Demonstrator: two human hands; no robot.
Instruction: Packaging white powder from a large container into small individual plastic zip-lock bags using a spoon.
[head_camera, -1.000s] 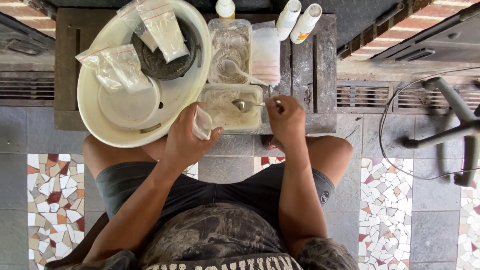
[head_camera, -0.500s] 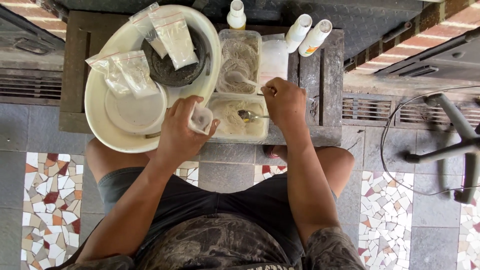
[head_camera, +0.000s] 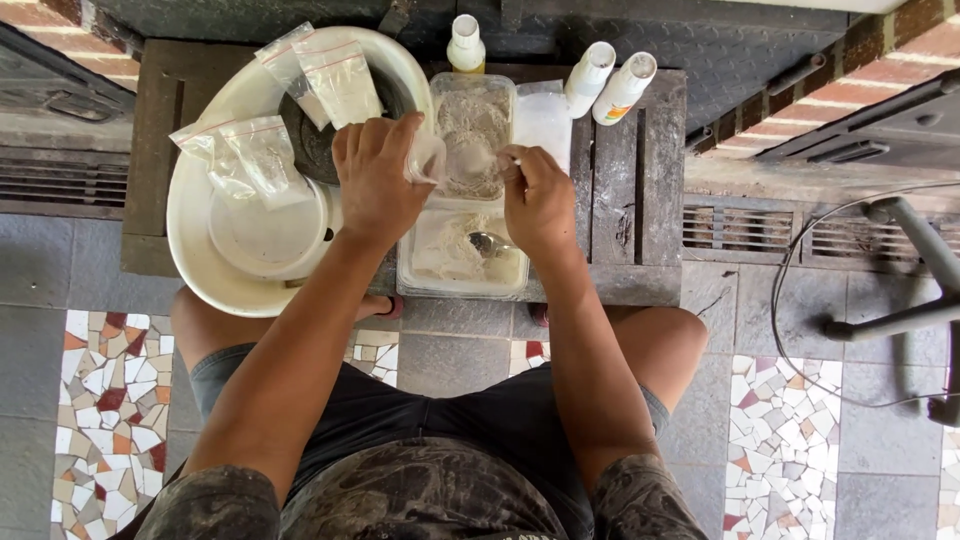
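Observation:
My left hand grips a small clear plastic bag over the rim of the white basin, beside the far clear container of pale shreds. My right hand hovers over the gap between that container and the near clear container. Its fingertips are pinched together toward the bag, and what they hold is hidden. A metal spoon lies in the near container, its handle running under my right palm.
The basin holds a dark bowl, a white plate and several zip bags. Three white bottles and a white packet stand at the back of the low dark table. A metal stand and cable are at right.
Both hands moved away from me, from the near container to the far one. The spoon stayed in the near container while my right hand shifted left off it.

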